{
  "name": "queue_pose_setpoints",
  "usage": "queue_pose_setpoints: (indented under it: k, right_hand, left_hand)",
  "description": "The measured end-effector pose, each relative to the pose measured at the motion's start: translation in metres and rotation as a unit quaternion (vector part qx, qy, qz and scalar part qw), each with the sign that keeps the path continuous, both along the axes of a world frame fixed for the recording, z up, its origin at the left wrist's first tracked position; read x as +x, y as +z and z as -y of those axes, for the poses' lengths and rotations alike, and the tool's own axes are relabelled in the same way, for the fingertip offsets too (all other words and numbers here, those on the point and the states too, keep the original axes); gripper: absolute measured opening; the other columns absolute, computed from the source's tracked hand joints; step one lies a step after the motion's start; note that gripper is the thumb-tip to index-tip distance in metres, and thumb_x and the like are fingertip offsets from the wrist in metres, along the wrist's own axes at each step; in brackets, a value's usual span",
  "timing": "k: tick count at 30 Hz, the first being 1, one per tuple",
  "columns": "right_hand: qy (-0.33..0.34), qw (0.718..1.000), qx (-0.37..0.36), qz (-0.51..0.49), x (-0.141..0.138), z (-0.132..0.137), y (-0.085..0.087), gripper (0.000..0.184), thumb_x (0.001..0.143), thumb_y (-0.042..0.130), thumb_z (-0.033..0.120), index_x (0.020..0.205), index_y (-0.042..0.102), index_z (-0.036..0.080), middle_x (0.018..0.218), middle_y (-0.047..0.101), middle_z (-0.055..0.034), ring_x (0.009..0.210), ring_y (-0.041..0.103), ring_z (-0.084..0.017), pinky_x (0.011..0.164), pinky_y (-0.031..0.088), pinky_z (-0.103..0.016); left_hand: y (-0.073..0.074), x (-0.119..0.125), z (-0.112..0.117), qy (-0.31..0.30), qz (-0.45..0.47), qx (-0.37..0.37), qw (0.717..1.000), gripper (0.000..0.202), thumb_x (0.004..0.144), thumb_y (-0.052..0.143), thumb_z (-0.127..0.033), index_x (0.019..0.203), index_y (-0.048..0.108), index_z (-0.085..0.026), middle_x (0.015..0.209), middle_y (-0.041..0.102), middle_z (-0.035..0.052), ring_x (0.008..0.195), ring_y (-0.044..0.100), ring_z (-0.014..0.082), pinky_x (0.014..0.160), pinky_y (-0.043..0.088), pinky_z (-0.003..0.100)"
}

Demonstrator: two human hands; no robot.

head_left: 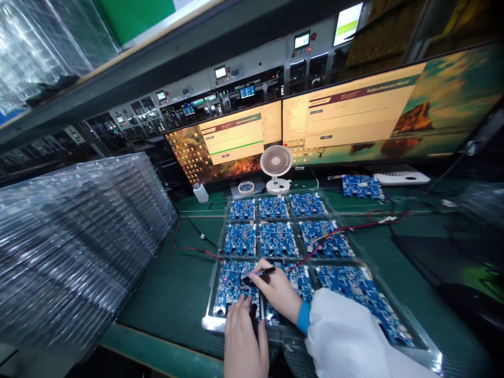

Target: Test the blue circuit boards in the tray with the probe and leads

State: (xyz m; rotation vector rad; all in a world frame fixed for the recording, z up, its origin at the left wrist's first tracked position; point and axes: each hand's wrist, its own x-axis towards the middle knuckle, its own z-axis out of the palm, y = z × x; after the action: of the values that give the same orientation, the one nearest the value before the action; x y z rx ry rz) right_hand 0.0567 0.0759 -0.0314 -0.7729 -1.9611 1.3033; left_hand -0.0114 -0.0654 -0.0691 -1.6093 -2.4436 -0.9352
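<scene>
My right hand [277,291] is closed around a black pen-like tool [268,272], its dark end pointing left, low over the front-left blue circuit board [232,281]. At that board's near edge is my left hand [244,338], fingers close together and thumb apart. A small black object [253,311] shows between its index finger and thumb; its kind is unclear. The boards lie in rows in a clear plastic tray [214,324]. Red and black wires [205,252] run to the front-left board, where a small red light shows. My right hand and forearm partly cover the front-middle board [303,281].
A tall stack of clear plastic trays [79,231] stands at left. Behind the boards are a small white fan [276,163], a tape roll [246,188], a white bottle [200,192] and two monitors [354,115]. More wires [334,231] cross the right-hand boards. Another board [361,187] lies back right.
</scene>
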Motion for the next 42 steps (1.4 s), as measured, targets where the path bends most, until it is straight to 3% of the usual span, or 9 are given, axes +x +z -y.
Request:
queue_pose_setpoints:
  k: [13, 18, 21, 25, 28, 31, 36, 42]
  right_hand:
    - [0.01, 1.0, 0.016, -0.001, -0.001, 0.001, -0.001, 0.02, 0.087, 0.049, 0.036, 0.076, 0.053, 0.021, 0.077, 0.059, -0.0002, 0.077, 0.055, -0.017, 0.072, 0.041, -0.03]
    - [0.003, 1.0, -0.006, -0.013, -0.001, 0.001, 0.0, 0.022, 0.085, 0.051, 0.039, 0.074, 0.053, 0.021, 0.071, 0.057, 0.0004, 0.069, 0.053, -0.016, 0.067, 0.039, -0.029]
    - [-0.025, 0.998, -0.032, -0.039, 0.004, 0.0, 0.006, 0.03, 0.086, 0.05, 0.049, 0.076, 0.051, 0.021, 0.07, 0.056, -0.0001, 0.066, 0.053, -0.016, 0.065, 0.04, -0.03]
    - [-0.031, 0.992, -0.093, -0.082, 0.018, 0.001, 0.025, 0.042, 0.084, 0.05, 0.063, 0.079, 0.048, 0.021, 0.067, 0.055, 0.0003, 0.064, 0.057, -0.016, 0.061, 0.046, -0.03]
    - [-0.021, 0.985, -0.132, -0.107, 0.032, 0.003, 0.041, 0.047, 0.081, 0.053, 0.068, 0.081, 0.046, 0.021, 0.068, 0.056, 0.0009, 0.063, 0.059, -0.016, 0.058, 0.048, -0.03]
    - [-0.02, 0.98, -0.154, -0.124, 0.042, 0.004, 0.052, 0.05, 0.079, 0.056, 0.07, 0.081, 0.045, 0.021, 0.068, 0.056, 0.0017, 0.063, 0.059, -0.015, 0.058, 0.049, -0.029]
    - [0.002, 0.977, -0.175, -0.124, 0.051, 0.009, 0.056, 0.049, 0.076, 0.061, 0.067, 0.08, 0.045, 0.021, 0.065, 0.054, 0.0027, 0.062, 0.059, -0.015, 0.057, 0.048, -0.028]
    - [0.04, 0.979, -0.174, -0.102, 0.069, 0.021, 0.045, 0.047, 0.075, 0.063, 0.065, 0.079, 0.047, 0.02, 0.065, 0.054, 0.0026, 0.06, 0.058, -0.014, 0.056, 0.048, -0.026]
  left_hand:
    - [0.001, -0.001, 0.001, -0.012, 0.024, 0.0, 1.0, 0.037, 0.09, 0.039, -0.026, 0.123, 0.053, -0.013, 0.124, 0.06, 0.0164, 0.121, 0.051, 0.0293, 0.1, 0.042, 0.05]
    - [0.002, 0.0, 0.001, -0.007, 0.059, -0.006, 0.998, 0.039, 0.091, 0.038, -0.028, 0.123, 0.054, -0.013, 0.126, 0.059, 0.0169, 0.123, 0.049, 0.0298, 0.103, 0.038, 0.053]
    - [0.011, -0.003, 0.001, -0.008, 0.125, -0.014, 0.992, 0.041, 0.093, 0.034, -0.033, 0.122, 0.055, -0.013, 0.127, 0.058, 0.0173, 0.124, 0.049, 0.0287, 0.105, 0.037, 0.051]
    - [0.033, -0.016, -0.003, 0.006, 0.214, -0.042, 0.976, 0.045, 0.095, 0.028, -0.041, 0.118, 0.055, -0.013, 0.119, 0.062, 0.0172, 0.115, 0.056, 0.0264, 0.1, 0.043, 0.047]
    - [0.048, -0.025, -0.008, 0.01, 0.204, -0.059, 0.977, 0.046, 0.093, 0.03, -0.043, 0.116, 0.056, -0.012, 0.116, 0.063, 0.017, 0.112, 0.056, 0.0273, 0.099, 0.043, 0.048]
    - [0.053, -0.027, -0.013, 0.008, 0.179, -0.062, 0.982, 0.046, 0.092, 0.03, -0.043, 0.116, 0.057, -0.013, 0.117, 0.063, 0.017, 0.112, 0.056, 0.0281, 0.1, 0.042, 0.049]
    - [0.056, -0.016, -0.017, -0.032, 0.145, -0.069, 0.987, 0.043, 0.093, 0.031, -0.042, 0.114, 0.06, -0.017, 0.115, 0.065, 0.0146, 0.109, 0.057, 0.0284, 0.097, 0.043, 0.05]
    - [0.064, 0.003, -0.017, -0.147, 0.18, -0.11, 0.966, 0.042, 0.093, 0.03, -0.037, 0.118, 0.059, -0.019, 0.121, 0.062, 0.0142, 0.114, 0.055, 0.0252, 0.102, 0.042, 0.046]
